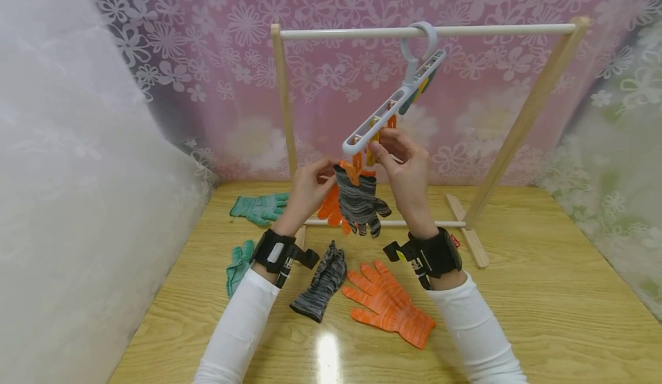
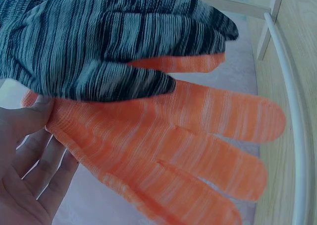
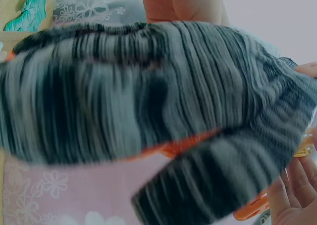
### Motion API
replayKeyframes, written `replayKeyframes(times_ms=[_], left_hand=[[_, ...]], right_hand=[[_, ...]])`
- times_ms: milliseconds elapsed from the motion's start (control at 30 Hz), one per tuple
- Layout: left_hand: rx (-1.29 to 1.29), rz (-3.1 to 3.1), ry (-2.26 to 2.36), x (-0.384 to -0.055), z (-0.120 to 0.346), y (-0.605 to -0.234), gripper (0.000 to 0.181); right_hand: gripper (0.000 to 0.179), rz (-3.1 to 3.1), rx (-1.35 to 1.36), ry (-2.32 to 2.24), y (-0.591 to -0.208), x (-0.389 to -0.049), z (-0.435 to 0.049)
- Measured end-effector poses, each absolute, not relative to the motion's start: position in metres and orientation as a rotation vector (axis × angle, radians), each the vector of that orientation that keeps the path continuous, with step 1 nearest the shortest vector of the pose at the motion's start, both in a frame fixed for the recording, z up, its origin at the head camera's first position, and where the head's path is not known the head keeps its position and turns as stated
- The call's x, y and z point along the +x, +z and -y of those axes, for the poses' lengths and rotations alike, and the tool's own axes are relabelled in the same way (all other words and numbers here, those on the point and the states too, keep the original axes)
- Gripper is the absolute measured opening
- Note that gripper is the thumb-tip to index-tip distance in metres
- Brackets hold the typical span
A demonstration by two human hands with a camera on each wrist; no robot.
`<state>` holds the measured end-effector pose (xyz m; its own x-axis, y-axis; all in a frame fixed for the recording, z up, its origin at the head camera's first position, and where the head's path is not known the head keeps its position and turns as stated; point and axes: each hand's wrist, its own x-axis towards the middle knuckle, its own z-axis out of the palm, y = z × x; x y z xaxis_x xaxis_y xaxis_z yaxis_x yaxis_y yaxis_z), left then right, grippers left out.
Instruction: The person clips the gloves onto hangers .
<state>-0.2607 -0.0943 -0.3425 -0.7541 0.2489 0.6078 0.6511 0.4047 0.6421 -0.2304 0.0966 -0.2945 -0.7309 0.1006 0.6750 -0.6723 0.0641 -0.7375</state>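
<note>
The left hand (image 1: 309,187) pinches the far orange glove (image 2: 143,133), the right hand (image 1: 410,170) a yellow clip (image 1: 370,158); probably clipping up, wanting careful alignment next.

A screened-off tabletop space, whether in a home or studio unclear: pink flower-printed curtain (image 1: 217,102) at twelve o'clock, whitish drape (image 1: 67,160) at nine, pale floral sheet (image 1: 615,200) at three, enclosing a wood-grain table (image 1: 548,315) with a garment rack (image 1: 521,122) toward one.

The hanger (image 1: 408,88) blocks passage above the hanging glove (image 1: 358,203); between right hand (image 1: 407,168) and wooden post (image 1: 527,123) lies free room.
</note>
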Motion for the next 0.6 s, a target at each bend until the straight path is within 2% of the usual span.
replayKeyframes(times_ms=[267,600], left_hand=[[-0.766,2.226,-1.292,-0.2633,0.0885,-0.3357,0.023],[-0.799,2.209,-1.355,-0.2658,0.0843,-0.3357,0.038]], right_hand=[[0.025,1.787,0.548,1.703,-0.2937,-0.2326,-0.0963],[0.023,1.785,0.524,1.737,-0.2925,-0.2329,-0.0957]])
